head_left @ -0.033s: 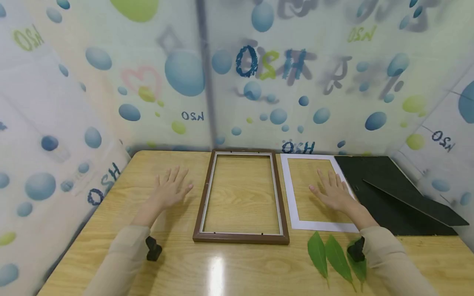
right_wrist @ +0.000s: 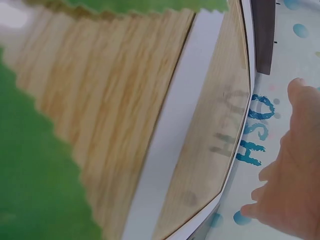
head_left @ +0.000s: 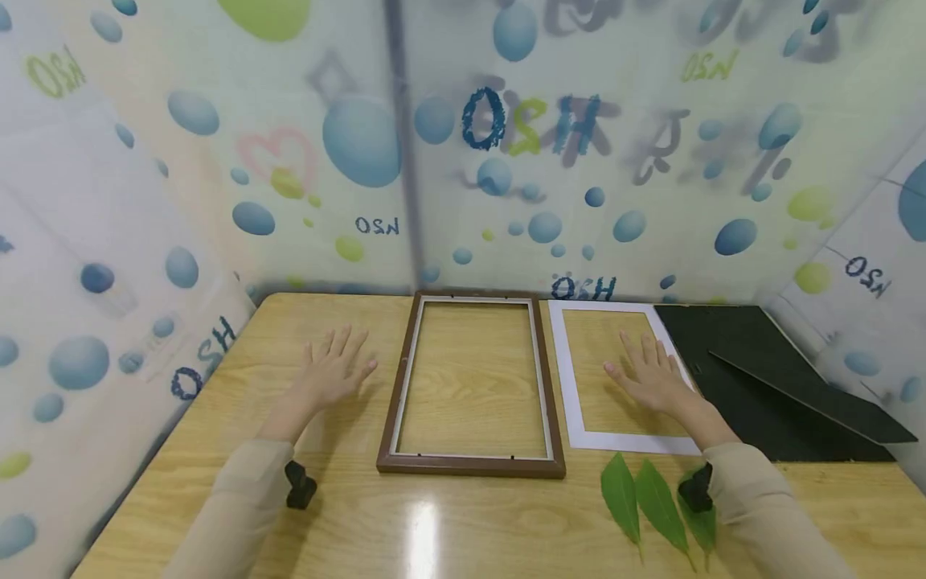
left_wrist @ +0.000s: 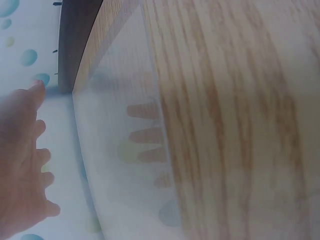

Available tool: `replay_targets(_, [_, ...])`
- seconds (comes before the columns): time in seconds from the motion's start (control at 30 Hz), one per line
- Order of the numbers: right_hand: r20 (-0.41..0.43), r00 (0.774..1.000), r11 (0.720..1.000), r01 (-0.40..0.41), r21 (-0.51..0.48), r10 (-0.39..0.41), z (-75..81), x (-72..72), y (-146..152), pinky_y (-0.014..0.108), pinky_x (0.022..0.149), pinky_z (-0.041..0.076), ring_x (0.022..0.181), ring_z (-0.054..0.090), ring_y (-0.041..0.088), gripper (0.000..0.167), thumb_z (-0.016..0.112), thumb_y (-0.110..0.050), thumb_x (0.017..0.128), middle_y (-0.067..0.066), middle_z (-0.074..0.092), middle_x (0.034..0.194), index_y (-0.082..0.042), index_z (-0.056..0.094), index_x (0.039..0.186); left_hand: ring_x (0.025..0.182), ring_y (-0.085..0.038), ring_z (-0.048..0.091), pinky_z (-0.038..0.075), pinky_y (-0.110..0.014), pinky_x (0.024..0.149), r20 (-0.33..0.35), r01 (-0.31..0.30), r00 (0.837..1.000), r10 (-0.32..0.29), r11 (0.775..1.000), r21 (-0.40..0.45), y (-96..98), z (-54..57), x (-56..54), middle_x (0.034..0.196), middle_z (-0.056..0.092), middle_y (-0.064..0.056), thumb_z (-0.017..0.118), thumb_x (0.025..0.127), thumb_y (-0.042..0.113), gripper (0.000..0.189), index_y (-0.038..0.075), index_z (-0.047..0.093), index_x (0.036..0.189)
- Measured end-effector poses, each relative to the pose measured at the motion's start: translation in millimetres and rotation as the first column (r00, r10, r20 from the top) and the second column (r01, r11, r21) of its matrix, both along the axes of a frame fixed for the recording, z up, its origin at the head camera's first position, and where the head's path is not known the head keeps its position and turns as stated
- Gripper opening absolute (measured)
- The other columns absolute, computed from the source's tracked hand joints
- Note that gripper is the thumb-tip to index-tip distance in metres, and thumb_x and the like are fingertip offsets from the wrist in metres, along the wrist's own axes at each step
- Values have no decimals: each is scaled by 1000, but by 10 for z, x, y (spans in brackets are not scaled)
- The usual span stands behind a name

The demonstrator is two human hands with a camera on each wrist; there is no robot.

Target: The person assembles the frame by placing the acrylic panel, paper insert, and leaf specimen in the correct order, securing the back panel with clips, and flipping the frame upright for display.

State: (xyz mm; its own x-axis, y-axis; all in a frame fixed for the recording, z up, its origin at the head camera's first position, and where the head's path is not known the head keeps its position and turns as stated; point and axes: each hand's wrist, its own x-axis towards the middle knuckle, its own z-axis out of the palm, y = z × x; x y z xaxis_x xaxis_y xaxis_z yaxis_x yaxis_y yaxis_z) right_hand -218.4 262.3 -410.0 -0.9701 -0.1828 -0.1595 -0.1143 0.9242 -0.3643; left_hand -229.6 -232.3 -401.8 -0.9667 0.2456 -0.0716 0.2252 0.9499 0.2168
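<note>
My left hand [head_left: 333,374] is spread with straight fingers, palm down, at the left of the table. Under it lies a clear sheet [left_wrist: 115,95], which reflects the fingers in the left wrist view. My right hand [head_left: 654,378] is likewise spread, above a white mat [head_left: 568,386] with a rectangular window. Between the hands lies a brown picture frame [head_left: 470,465] with a pale inner lip and small dark tabs. Neither hand holds anything. Three green leaves [head_left: 620,498] lie in front of the mat, the rightmost partly hidden by the right wrist's black camera.
A black backing board [head_left: 716,330] lies at the far right, its stand flap [head_left: 832,402] raised at an angle. Behind the wooden table [head_left: 347,531] hangs a patterned curtain [head_left: 448,209] with blue and green dots, which also closes off both sides.
</note>
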Motion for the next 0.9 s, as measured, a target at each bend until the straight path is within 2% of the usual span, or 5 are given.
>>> replay_targets(0.27, [-9,1000,1000,0,-23,0,-16,6,1,71,101,0,132,-5,56,81,27,-58,93,36,-6,146,-4,0,146,135,-50,3,-1,-71,102,21,15,1000,-16,999,28,24,32,23,150,6,-27,34,97,42,63,7,15,146])
replay_targets(0.53, [-114,993,994,-33,-108,20,45,1,-44,72,95,21,124,20,59,72,40,-46,94,41,24,137,7,23,140,135,-51,5,1,-71,102,-8,29,1000,-29,998,54,-16,59,37,149,9,-27,38,97,38,62,4,17,145])
replay_targets(0.67, [-81,996,981,-50,-186,35,52,-16,-72,66,96,28,121,28,56,64,44,-36,95,42,30,132,13,30,134,134,-51,10,4,-72,102,-16,37,999,-36,996,77,-55,75,65,148,13,-29,43,96,33,61,1,21,143])
replay_targets(0.8, [-12,999,969,-37,-245,35,39,-31,-128,58,93,40,114,41,52,58,48,-31,95,40,40,126,15,36,130,128,-51,25,17,-66,104,-48,26,999,-22,996,83,-100,93,109,140,30,-32,47,95,29,56,-5,33,136])
replay_targets(0.9, [39,999,965,-10,-263,21,39,-40,-186,53,91,44,112,47,48,57,49,-33,94,36,46,123,12,40,129,121,-51,35,28,-62,101,-56,0,998,4,997,82,-134,110,139,132,39,-35,49,94,27,53,-10,39,130])
